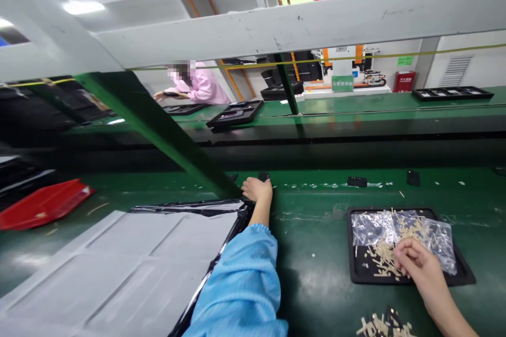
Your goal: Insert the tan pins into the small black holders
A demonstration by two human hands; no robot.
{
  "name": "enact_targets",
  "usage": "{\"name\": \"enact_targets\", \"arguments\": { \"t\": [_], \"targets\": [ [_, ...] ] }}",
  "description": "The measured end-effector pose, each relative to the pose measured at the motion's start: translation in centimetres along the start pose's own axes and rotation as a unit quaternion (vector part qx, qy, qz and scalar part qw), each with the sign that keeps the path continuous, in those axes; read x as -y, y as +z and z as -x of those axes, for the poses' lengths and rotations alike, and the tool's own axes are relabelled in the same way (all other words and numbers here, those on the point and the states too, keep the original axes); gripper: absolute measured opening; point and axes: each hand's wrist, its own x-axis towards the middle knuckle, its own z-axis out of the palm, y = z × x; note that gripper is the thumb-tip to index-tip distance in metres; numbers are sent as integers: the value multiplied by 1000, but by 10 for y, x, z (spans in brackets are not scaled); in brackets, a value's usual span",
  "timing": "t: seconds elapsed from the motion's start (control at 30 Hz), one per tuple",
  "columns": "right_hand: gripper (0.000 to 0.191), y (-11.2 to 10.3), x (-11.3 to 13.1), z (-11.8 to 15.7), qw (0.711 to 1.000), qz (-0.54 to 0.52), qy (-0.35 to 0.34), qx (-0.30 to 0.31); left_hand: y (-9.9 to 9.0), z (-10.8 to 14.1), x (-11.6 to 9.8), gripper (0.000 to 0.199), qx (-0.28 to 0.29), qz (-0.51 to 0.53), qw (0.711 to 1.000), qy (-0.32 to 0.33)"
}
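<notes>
My left hand point(258, 190) reaches out in a blue sleeve to the far side of the green bench, beside the green post. A small black piece point(264, 176) lies at its fingertips; whether the fingers grip it is unclear. My right hand point(416, 260) is over the black tray point(356, 275) on the right, thumb and fingers pinched together above small beige strips point(382, 258). Anything between those fingertips is too small to make out. Clear plastic bags point(371, 228) lie in the tray under some of the strips. More strips and dark bits point(385, 325) are heaped nearer me.
A large tray with a pale grey sheet point(130, 274) fills the left front. Beyond it are a red bin point(45, 202) and the slanted green post point(166, 134). Black pieces point(357, 181) lie along the bench. A person in pink point(203, 84) works across the line.
</notes>
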Motion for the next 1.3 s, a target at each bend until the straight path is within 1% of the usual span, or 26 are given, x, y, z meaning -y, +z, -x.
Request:
{"name": "enact_targets", "arguments": {
  "t": [0.07, 0.13, 0.2, 0.27, 0.3, 0.37, 0.47, 0.53, 0.6, 0.67, 0.7, 0.73, 0.83, 0.87, 0.97, 1.03, 1.3],
  "targets": [
    [35, -2, 0, -2, 1000, 11, -2, 21, -9, 7, -3, 23, 18, 53, 998, 16],
    [36, -2, 0, -3, 1000, 15, -11, 23, -17, 22, -10, 17, 35, 120, 991, 40],
    [36, -1, 1, -3, 999, 18, -25, 9, -21, 46, -22, 15, 65, 197, 976, 70],
    [36, 1, 1, -2, 999, 24, -36, 4, -23, 79, -36, 13, 124, 277, 947, 101],
    [36, 2, 2, -2, 999, 24, -41, 2, -24, 98, -43, 12, 162, 316, 928, 113],
    [37, 2, 3, -1, 999, 15, -43, -1, -27, 138, -56, 15, 251, 381, 880, 129],
    [36, -2, 7, -2, 999, -16, -37, -16, -38, 196, -63, 27, 397, 439, 793, 145],
    [32, -7, 11, -3, 997, -43, -44, -41, -48, 230, -59, 33, 484, 443, 740, 146],
    [28, -11, 16, -3, 992, -77, -63, -75, -55, 259, -50, 37, 566, 445, 682, 124],
    [24, -13, 21, -2, 986, -108, -78, -96, -59, 282, -38, 40, 635, 445, 624, 91],
    [23, -12, 22, -1, 986, -112, -81, -98, -60, 290, -32, 41, 658, 443, 603, 84],
    [21, -11, 23, 1, 987, -104, -80, -94, -61, 296, -27, 40, 669, 440, 593, 88],
    [17, -5, 25, 6, 992, -23, -89, -91, -66, 305, -18, 35, 657, 435, 598, 146],
    [15, -3, 25, 8, 991, 7, -97, -96, -68, 306, -17, 33, 659, 434, 594, 158],
    [12, 1, 26, 11, 985, 70, -118, -105, -74, 304, -18, 32, 680, 435, 569, 154],
    [10, 1, 27, 13, 982, 95, -121, -107, -76, 304, -20, 34, 681, 446, 560, 151],
    [6, 1, 32, 14, 974, 141, -130, -121, -76, 305, -20, 28, 646, 451, 581, 206]
  ]
}}
